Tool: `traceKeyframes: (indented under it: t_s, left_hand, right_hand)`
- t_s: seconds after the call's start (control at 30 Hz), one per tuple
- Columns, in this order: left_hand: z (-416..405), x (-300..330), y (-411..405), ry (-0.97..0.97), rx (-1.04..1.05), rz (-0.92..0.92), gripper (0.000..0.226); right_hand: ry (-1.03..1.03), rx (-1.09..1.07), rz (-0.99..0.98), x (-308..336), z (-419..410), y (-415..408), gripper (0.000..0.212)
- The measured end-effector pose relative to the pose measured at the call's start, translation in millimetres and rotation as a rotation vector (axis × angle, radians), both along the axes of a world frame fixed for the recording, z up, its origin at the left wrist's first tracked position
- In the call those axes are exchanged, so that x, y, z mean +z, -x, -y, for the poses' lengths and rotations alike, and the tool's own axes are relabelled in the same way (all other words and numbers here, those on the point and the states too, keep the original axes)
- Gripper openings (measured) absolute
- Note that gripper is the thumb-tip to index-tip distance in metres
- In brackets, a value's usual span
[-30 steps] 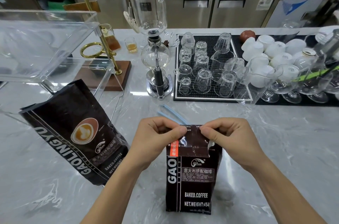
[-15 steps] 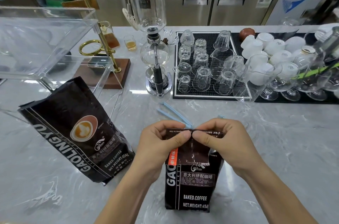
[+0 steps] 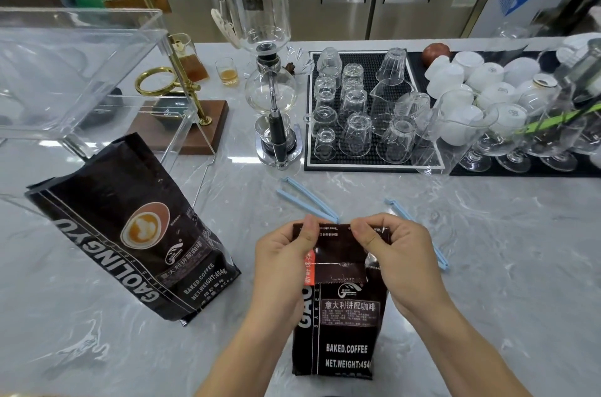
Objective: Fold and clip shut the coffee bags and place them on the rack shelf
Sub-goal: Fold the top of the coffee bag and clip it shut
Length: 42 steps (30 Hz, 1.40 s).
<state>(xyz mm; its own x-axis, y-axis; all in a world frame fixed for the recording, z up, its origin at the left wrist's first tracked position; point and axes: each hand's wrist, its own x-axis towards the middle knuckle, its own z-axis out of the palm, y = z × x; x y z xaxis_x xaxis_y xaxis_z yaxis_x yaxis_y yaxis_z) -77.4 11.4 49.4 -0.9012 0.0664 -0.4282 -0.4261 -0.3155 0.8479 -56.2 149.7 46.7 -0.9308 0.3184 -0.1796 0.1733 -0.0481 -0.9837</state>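
A dark brown coffee bag (image 3: pixel 341 331) stands upright on the marble counter in front of me. My left hand (image 3: pixel 283 263) and my right hand (image 3: pixel 396 260) both pinch its top edge, which is folded over toward me. A second coffee bag (image 3: pixel 130 227) leans at the left, its top unfolded. Two light blue clips lie on the counter: one clip (image 3: pixel 305 198) just behind the held bag, the other clip (image 3: pixel 419 231) partly hidden behind my right hand. The clear acrylic rack shelf (image 3: pixel 81 52) stands at the far left.
A glass siphon coffee maker (image 3: pixel 270 87) stands behind the bag. A black mat with several upturned glasses (image 3: pixel 357 113) sits to its right, then white cups (image 3: pixel 481 81) and stemmed glasses. A brass dripper stand on a wooden base (image 3: pixel 182 123) stands under the rack.
The bag's top has been folded further down toward me, and both hands have moved slightly apart along the folded edge. The view has shifted slightly.
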Motion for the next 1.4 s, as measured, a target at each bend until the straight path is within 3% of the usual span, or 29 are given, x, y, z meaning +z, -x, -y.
traceKeyframes:
  t_s: [0.43, 0.73, 0.9, 1.07, 1.23, 1.4]
  left_hand:
    - [3.6, -9.2, -3.3, -0.001, 0.058, -0.068, 0.046]
    - [7.1, -6.6, -4.7, 0.001, 0.019, -0.095, 0.026]
    - [9.5, -4.4, -5.1, -0.001, -0.029, -0.103, 0.016]
    - [11.0, -2.7, -6.3, -0.007, -0.171, -0.048, 0.032]
    - [12.7, -3.1, -6.5, 0.013, -0.249, -0.055, 0.018]
    - [8.5, -4.6, -6.5, 0.021, -0.24, -0.058, 0.019]
  right_hand:
    - [-0.214, -0.053, -0.033, -8.0, 6.7, -5.8, 0.044]
    - [-0.114, 0.027, -0.038, -0.6, 5.6, -4.1, 0.032]
    - [-0.096, 0.052, -0.019, 2.5, 6.5, -3.7, 0.01]
    - [-0.101, 0.003, -0.042, 3.1, 9.4, -5.0, 0.012]
    - [-0.043, 0.011, -0.008, 2.7, 9.0, -7.2, 0.018]
    - [-0.016, 0.011, 0.01, -2.1, 6.9, -8.4, 0.018]
